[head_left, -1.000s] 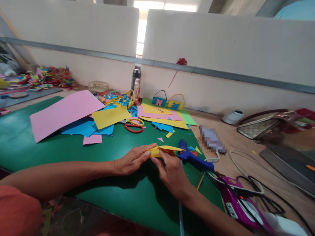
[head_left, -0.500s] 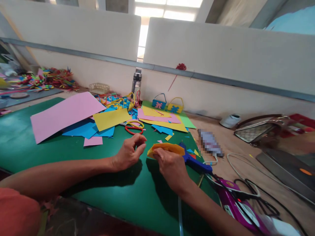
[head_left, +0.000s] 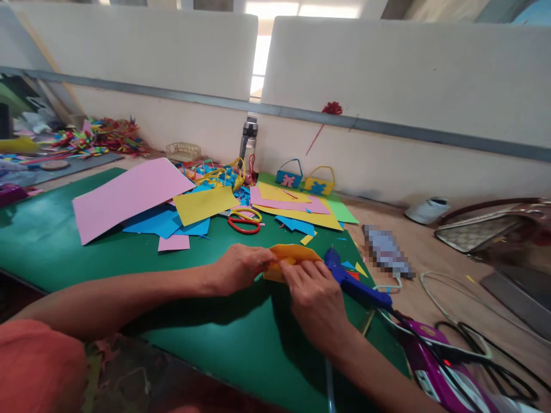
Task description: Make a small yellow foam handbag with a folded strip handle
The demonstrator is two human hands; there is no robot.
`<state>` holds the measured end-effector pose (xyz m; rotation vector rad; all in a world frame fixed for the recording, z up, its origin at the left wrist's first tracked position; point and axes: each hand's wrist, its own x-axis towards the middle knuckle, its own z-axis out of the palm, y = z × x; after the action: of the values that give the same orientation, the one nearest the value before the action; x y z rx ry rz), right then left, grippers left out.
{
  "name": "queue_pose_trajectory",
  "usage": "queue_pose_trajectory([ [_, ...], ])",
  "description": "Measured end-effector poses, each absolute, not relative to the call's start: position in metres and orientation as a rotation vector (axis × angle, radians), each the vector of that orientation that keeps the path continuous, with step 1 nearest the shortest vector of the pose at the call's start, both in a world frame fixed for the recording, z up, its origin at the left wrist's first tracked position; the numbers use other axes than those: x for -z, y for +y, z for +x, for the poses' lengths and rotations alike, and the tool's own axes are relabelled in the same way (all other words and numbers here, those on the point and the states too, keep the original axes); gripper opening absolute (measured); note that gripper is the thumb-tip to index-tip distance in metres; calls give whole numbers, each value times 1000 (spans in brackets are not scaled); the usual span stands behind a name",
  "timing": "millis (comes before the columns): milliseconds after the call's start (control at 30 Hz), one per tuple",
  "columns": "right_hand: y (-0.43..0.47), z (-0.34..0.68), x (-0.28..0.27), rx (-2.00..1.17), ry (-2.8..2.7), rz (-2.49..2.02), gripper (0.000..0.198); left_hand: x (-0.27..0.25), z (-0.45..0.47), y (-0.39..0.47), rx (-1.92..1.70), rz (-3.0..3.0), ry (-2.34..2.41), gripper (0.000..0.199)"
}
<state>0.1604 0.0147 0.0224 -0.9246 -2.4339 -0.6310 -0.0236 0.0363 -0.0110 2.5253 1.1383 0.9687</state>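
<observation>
The left hand [head_left: 239,268] pinches the left end of a folded yellow paper [head_left: 297,250], while the right hand [head_left: 316,295] grips its near side; both hold it over the green tabletop [head_left: 210,338]. A blue glue gun [head_left: 358,288] lies just right of the paper; scissors [head_left: 244,232] rest beyond, farther left.

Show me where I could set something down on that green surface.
Bare green surface shows between the large pink sheet and left forearm, and by the near edge, left of the pale tube. It's crowded around the scissors, blue scraps and glue gun.
</observation>
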Motion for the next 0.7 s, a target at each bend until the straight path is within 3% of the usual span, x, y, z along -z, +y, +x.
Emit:
queue_pose_trajectory([
  [67,12,163,-27,801,-2417,-929,30,8,-27,41,-934,2538,1176,29],
  [200,14,168,-29,854,-2382,-1005,27,1,-30,43,-861,2528,1250,34],
  [467,6,158,-22,735,-2374,-848,28,0,-16,22,-905,2399,1033,20],
  [600,2,159,-29,557,-2251,-643,20,-8,-16,25,-988,1967,1022,12],
  [700,6,166,-35,422,-2068,-632,42,-17,-19,32,-1036,1457,976,8],
])
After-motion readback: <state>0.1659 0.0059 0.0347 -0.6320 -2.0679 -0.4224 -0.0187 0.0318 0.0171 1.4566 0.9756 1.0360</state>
